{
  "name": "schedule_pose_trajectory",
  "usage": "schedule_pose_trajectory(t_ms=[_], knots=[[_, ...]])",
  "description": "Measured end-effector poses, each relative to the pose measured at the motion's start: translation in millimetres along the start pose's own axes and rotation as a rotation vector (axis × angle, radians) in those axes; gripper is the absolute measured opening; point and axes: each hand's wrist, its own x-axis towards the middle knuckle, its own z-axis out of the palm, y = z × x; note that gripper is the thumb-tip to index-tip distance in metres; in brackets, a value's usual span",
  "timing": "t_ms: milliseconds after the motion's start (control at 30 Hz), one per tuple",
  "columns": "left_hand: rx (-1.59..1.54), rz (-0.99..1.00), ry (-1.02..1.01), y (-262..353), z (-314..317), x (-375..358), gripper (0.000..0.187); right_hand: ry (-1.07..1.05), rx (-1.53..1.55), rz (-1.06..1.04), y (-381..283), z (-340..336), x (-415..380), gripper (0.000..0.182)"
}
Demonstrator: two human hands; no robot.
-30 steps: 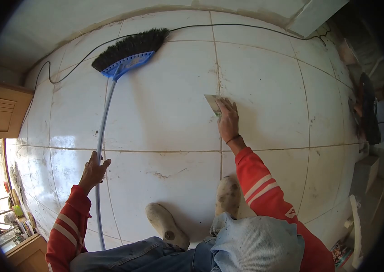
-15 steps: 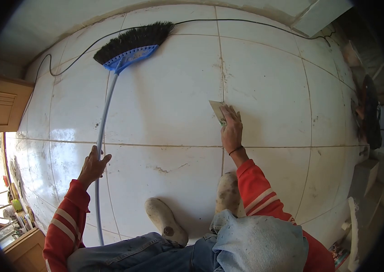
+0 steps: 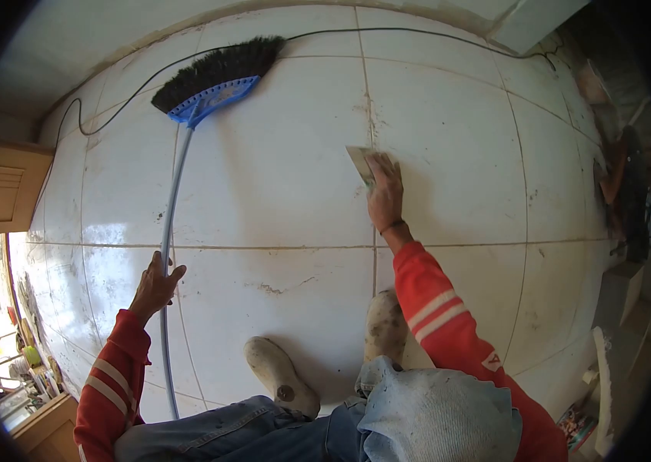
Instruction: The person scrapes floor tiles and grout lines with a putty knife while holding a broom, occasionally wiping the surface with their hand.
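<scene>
A bare left hand [image 3: 155, 288], its grip closed around the long grey handle, steadies a blue broom with black bristles [image 3: 218, 91] on white floor tiles [image 3: 295, 177]; rightward, the right hand's [image 3: 385, 191] grip is clamped on a flat metal scraper [image 3: 360, 163] beside a grout line.

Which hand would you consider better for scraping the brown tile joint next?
Right hand, probably: it holds a flat metal scraper at the joint; the left hand holds a grey broom handle.
</scene>
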Motion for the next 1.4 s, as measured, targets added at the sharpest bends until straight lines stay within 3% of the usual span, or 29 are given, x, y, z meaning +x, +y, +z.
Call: schedule_pose_trajectory(t_ms=[100,233,367,433,700,767,900,1000,1100,1167,1200,1367,1400], knots=[[0.006,0.003,0.017,-4,1,4,0.063,0.074,0.039,-0.015,10,6,29,0.054],[-0.037,-0.011,0.020,5,-3,-1,0.070,-0.023,0.059,0.027,4,-7,13,0.054],[-0.031,0.006,-0.014,1,2,-3,0.059,-0.058,0.033,0.037,4,-11,-3,0.062],[-0.034,-0.010,0.037,1,5,1,0.055,0.023,0.091,-0.027,12,-4,19,0.062],[-0.042,0.032,0.035,5,2,-1,0.052,-0.039,0.115,0.032,19,-4,3,0.058],[-0.040,-0.019,0.015,7,3,0,0.054,0.029,0.111,-0.036,17,-1,24,0.056],[-0.032,-0.014,0.005,-4,0,8,0.064,-0.008,0.201,0.111,8,-6,25,0.056],[-0.068,0.012,0.112,-3,5,3,0.065,-0.014,0.109,0.061,8,-4,0,0.055],[-0.028,-0.030,-0.013,-1,1,7,0.074,0.036,0.073,0.056,9,-1,9,0.055],[-0.010,-0.069,-0.047,0,-4,7,0.082,0.037,0.212,0.195,6,0,31,0.053],[-0.007,-0.047,-0.032,-2,-4,8,0.084,0.032,0.196,0.122,3,-7,28,0.052],[-0.025,0.011,0.040,4,-2,-1,0.084,-0.044,0.168,0.050,-4,-32,-43,0.053],[-0.021,-0.040,-0.024,6,-6,-1,0.084,-0.051,0.184,0.062,-7,-35,-53,0.054]])
